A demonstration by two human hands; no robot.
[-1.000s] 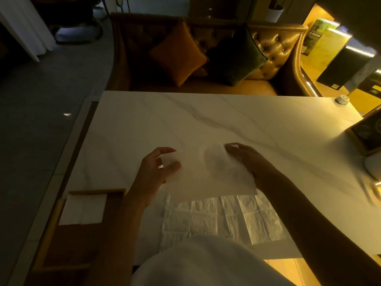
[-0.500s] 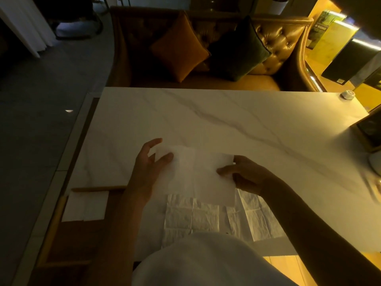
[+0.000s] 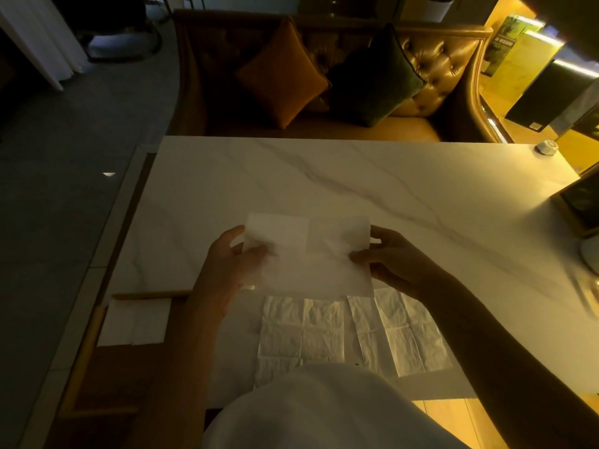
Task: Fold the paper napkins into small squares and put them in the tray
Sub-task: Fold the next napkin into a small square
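A white paper napkin (image 3: 311,257) is held flat just above the marble table (image 3: 356,176), its far edge doubled over toward me. My left hand (image 3: 227,270) pinches its left side and my right hand (image 3: 389,260) pinches its right side. Two creased, unfolded napkins lie on the table below it: one (image 3: 299,332) in the middle, another (image 3: 402,332) to its right. A wooden tray (image 3: 86,354) sits at the lower left, and a folded white napkin (image 3: 134,322) rests in its far corner.
A tufted leather sofa (image 3: 437,72) with an orange and a dark green cushion stands beyond the table. A small white object (image 3: 546,146) sits at the far right corner. A framed dark item (image 3: 580,202) and a white rounded object (image 3: 590,254) are at the right edge.
The napkin's far edge has been brought over and squared up. My right hand moved from the napkin's near right part up to its right edge; my left hand stays on the left side.
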